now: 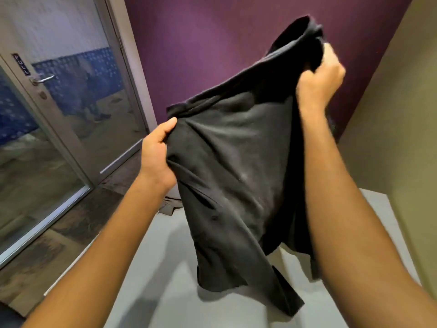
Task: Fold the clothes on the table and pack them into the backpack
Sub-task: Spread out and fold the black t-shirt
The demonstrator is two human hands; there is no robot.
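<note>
Black garment (236,162) hung in the air above the grey tabletop (165,292), held up by both hands. Left hand (157,155) gripped its left edge; right hand (319,81), raised higher, clutched bunched fabric near the top.

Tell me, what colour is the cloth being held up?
The cloth is plain black, seen in the head view.

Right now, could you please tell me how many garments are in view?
1: a black garment, held up above the grey table, the left hand gripping its lower edge and the right hand its raised end. Others may be hidden behind it.
</note>
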